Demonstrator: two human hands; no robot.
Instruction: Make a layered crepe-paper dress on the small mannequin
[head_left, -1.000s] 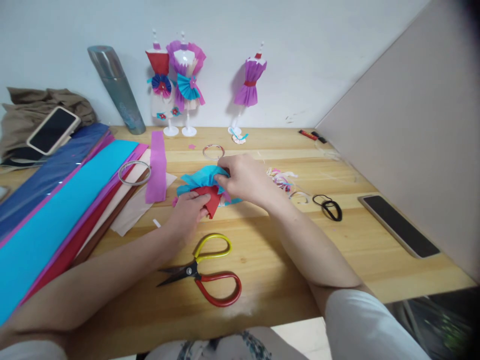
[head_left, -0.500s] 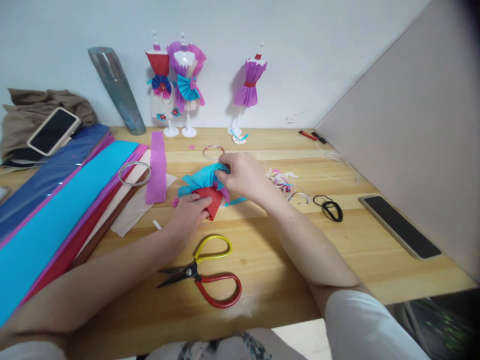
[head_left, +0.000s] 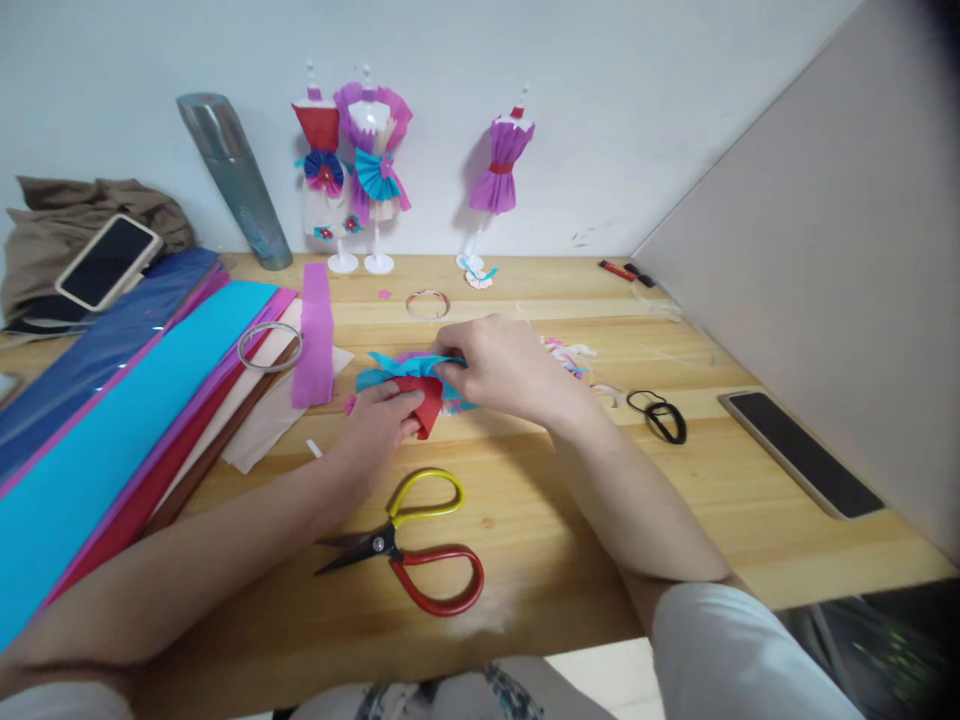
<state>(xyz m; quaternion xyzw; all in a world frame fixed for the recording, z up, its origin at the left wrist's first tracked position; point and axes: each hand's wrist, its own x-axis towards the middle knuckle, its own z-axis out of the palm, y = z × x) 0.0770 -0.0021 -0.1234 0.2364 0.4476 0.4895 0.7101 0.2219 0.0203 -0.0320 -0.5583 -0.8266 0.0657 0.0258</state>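
Between my hands lies a small paper dress, its red top toward me and its blue ruffled paper beyond, with some purple showing. My left hand is closed on the red part, thumb on top. Fingers pinched, my right hand grips the blue ruffle from the right; its fingertips are partly hidden. Whether a form sits inside the dress cannot be seen. Close in front of my hands rest scissors with one yellow and one red handle, blades pointing left.
Coloured paper sheets and a tape roll lie at left. Three dressed mannequins and a bottle stand along the wall. Paper scraps, a black hair tie and a phone are at right.
My right hand has moved slightly right and toward me, and the blue ruffle it grips is lower and flatter. My left hand stays on the red part.
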